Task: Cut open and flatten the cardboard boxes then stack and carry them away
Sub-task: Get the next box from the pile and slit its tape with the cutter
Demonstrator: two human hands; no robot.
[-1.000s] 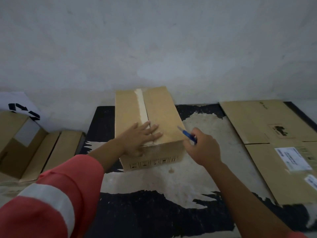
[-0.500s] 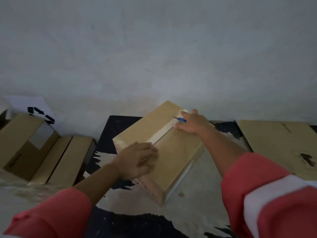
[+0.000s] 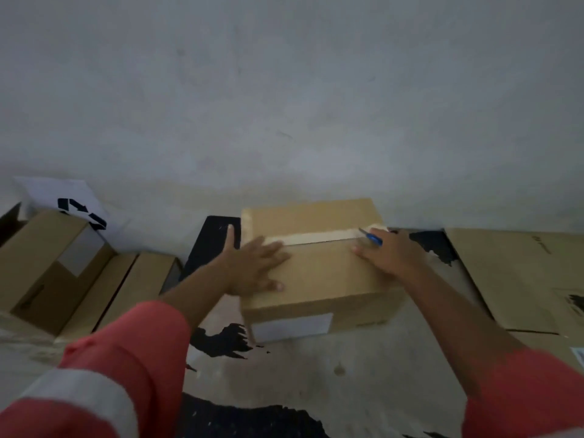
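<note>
A sealed brown cardboard box (image 3: 319,273) lies on the floor in front of me, with a strip of pale tape (image 3: 319,238) running left to right across its top. My left hand (image 3: 252,267) lies flat with fingers spread on the box's left end. My right hand (image 3: 390,252) rests on the right end and grips a blue-handled cutter (image 3: 373,238), whose tip sits at the right end of the tape. Both sleeves are red-orange with a grey band.
Flattened cardboard sheets (image 3: 524,279) lie on the floor at the right. Several boxes (image 3: 47,263) stand at the left, with a white sheet bearing a black recycling mark (image 3: 79,210) behind them. A pale wall (image 3: 284,105) rises just beyond the box. The floor is patchy black and grey.
The box has turned so its tape now runs left to right. My right hand with the cutter has stayed at the tape's end; my left hand slid to the left end.
</note>
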